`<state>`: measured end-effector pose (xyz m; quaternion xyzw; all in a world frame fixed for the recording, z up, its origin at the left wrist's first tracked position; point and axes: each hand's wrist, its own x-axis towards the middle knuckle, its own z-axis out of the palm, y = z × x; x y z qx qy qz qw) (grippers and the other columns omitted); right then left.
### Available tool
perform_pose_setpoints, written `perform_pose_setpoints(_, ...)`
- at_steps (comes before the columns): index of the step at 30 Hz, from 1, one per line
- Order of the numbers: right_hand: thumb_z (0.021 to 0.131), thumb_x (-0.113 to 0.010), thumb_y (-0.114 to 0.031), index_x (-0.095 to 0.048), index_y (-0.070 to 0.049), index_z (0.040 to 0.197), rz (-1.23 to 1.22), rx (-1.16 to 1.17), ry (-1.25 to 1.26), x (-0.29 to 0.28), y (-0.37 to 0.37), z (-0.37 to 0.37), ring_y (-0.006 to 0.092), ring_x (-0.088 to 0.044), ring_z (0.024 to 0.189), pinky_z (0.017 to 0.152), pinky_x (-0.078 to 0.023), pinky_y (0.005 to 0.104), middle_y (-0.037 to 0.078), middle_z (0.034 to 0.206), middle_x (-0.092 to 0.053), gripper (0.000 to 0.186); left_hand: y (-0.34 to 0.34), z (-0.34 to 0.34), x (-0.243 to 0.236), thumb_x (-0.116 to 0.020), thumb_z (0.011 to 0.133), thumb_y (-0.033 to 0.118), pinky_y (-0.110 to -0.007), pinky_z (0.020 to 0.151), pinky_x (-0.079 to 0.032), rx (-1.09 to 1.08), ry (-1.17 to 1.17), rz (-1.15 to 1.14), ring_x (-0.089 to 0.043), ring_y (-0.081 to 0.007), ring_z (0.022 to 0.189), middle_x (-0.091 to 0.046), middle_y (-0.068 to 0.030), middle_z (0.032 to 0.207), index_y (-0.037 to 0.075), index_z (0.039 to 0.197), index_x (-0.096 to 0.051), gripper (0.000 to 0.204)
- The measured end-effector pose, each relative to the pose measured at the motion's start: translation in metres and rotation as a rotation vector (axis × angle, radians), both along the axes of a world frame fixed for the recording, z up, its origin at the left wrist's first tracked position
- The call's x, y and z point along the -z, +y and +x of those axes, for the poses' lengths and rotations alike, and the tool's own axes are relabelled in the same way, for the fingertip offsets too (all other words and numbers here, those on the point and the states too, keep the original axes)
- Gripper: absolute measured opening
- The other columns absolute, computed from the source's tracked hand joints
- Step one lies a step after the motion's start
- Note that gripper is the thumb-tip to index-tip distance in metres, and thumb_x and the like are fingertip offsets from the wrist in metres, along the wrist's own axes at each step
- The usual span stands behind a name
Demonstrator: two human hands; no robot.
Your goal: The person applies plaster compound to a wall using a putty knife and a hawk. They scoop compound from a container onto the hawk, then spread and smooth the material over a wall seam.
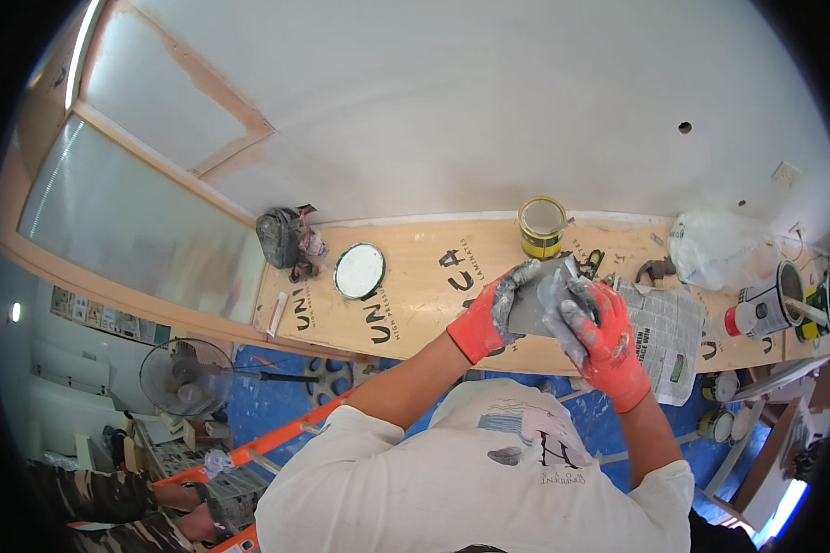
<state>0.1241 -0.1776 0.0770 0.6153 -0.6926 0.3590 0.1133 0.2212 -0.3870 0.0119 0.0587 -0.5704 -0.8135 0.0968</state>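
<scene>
Both my hands wear orange-red gloves with grey, smeared palms and fingers. My left hand (491, 318) is closed on the left edge of a flat grey plate (529, 311), which looks like a scraper blade. My right hand (605, 343) is closed against the plate's right side, its grey fingers bent over it. What lies inside that grip is hidden; a thin bright edge shows above it. Both hands are over the long wooden board (415, 318). Just beyond them stands an open yellow tin (542, 226) with something pale inside.
A white round lid (360, 270) and a dark bag (281, 238) lie to the left. Newspaper (678, 336), a clear plastic bag (724, 249) and an open paint can (767, 304) are at right. Below are an orange ladder (277, 442), a fan (187, 378) and another person's legs (111, 502).
</scene>
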Motion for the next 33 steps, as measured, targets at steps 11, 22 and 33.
perform_pose_setpoints(11, 0.087, -0.074, -0.021, -0.046, 0.001, 0.138, 0.263, 0.188, -1.091, 0.073, -0.024, 0.026, 0.0219, -0.059, 0.113, 0.092, -0.05, 0.0351, 0.02, 0.127, -0.056, 0.062, -0.05, 0.047, -0.09, -0.051, 0.099, 0.011, -0.04, 0.1, -0.046, -0.412, 0.352, -0.5, -0.059, -0.0277, 0.115, -0.061, -0.0147, 0.128, 0.001, 0.135, -0.052, 0.038)
perform_pose_setpoints(22, 0.098, -0.056, -0.026, -0.051, -0.01, 0.132, -0.466, -0.47, -2.24, 0.054, -0.152, 0.124, 0.0209, -0.067, 0.089, 0.057, -0.055, 0.0265, 0.011, 0.106, -0.066, 0.037, -0.204, 0.158, -0.018, -0.071, 0.081, 0.021, -0.041, 0.097, -0.047, 0.214, 0.036, -1.438, -0.057, -0.0318, 0.114, -0.057, -0.0158, 0.127, 0.013, 0.132, -0.058, 0.054)
perform_pose_setpoints(33, 0.096, -0.057, -0.013, -0.06, 0.001, 0.121, -0.481, 0.394, -0.562, -0.042, -0.224, -0.003, 0.024, -0.064, 0.098, 0.084, -0.053, 0.036, 0.012, 0.11, -0.065, 0.028, -0.414, 0.373, 0.192, -0.051, 0.102, 0.032, -0.039, 0.089, -0.05, -0.898, -0.326, -0.492, -0.063, -0.0297, 0.101, -0.064, -0.0186, 0.114, -0.01, 0.122, -0.056, 0.047)
